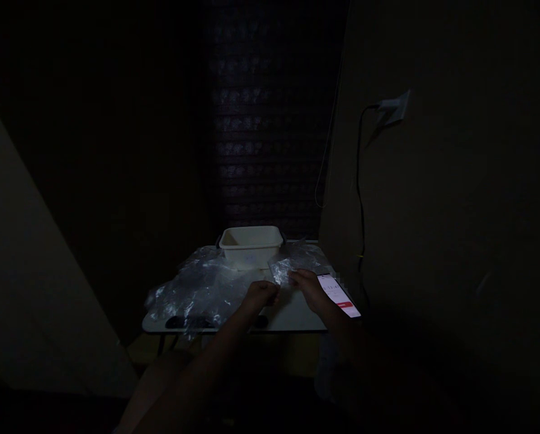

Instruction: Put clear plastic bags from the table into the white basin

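Observation:
In the dim head view, both hands are over a small white table. My right hand (304, 280) pinches a clear plastic bag (281, 271) between its fingers. Just left of it, my left hand (261, 293) is closed at the bag's lower edge; the dark hides exactly what its fingers grip. A large heap of clear plastic bags (197, 292) covers the table's left side and hangs over the front edge. More clear plastic (306, 253) lies behind my right hand.
A white tub (251, 244) stands at the back of the table (292, 319). A lit phone (340, 295) lies at the right edge, beside my right wrist. A black cord (360, 193) hangs from a wall outlet (394, 108) on the right.

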Motion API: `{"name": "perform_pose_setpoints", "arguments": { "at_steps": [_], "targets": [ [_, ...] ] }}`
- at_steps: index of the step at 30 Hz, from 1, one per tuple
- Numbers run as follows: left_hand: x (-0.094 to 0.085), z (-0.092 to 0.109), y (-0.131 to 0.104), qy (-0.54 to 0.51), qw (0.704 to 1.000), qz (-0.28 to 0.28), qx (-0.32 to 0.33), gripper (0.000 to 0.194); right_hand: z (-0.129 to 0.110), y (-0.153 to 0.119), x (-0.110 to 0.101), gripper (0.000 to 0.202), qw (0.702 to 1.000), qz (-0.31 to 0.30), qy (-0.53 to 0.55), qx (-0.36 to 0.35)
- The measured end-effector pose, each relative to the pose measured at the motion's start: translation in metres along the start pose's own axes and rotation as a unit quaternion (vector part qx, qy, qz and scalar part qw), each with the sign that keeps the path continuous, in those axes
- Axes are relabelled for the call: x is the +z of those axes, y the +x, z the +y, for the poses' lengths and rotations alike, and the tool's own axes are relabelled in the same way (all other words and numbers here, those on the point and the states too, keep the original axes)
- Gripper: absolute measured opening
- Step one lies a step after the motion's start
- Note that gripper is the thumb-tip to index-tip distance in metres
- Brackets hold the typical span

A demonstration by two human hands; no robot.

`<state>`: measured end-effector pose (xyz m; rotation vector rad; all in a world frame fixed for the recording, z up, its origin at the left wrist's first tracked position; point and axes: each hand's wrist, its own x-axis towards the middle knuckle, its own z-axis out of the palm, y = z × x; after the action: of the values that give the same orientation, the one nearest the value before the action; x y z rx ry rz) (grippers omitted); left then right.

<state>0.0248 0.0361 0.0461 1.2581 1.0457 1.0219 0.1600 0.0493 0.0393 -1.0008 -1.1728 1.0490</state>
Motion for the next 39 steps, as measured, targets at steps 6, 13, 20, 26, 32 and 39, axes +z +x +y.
{"name": "perform_pose_setpoints", "arguments": {
  "at_steps": [6,13,20,26,32,39],
  "targets": [
    [-0.007,0.005,0.001,-0.069,0.997,0.015,0.01,0.023,-0.004,-0.001,0.0,0.016,0.999,-0.05,0.007,0.0],
    [-0.012,0.006,0.007,-0.167,0.984,0.009,0.061,0.022,-0.007,-0.006,0.003,0.016,0.993,-0.103,-0.051,0.03],
    [-0.017,0.009,0.006,-0.168,0.981,0.066,0.068,0.018,-0.009,-0.001,0.004,0.012,0.997,-0.046,-0.065,0.002],
    [-0.021,0.011,0.007,-0.151,0.982,0.079,0.084,0.019,-0.011,0.001,0.004,0.012,0.993,-0.07,-0.097,-0.013],
    [-0.026,0.013,0.01,-0.105,0.976,0.155,0.113,0.03,-0.011,0.003,0.002,0.013,0.988,-0.054,-0.137,-0.034],
    [-0.024,0.009,0.008,-0.076,0.985,0.131,0.081,0.025,-0.012,0.003,0.004,0.013,0.981,-0.054,-0.179,-0.052]
  ]
}}
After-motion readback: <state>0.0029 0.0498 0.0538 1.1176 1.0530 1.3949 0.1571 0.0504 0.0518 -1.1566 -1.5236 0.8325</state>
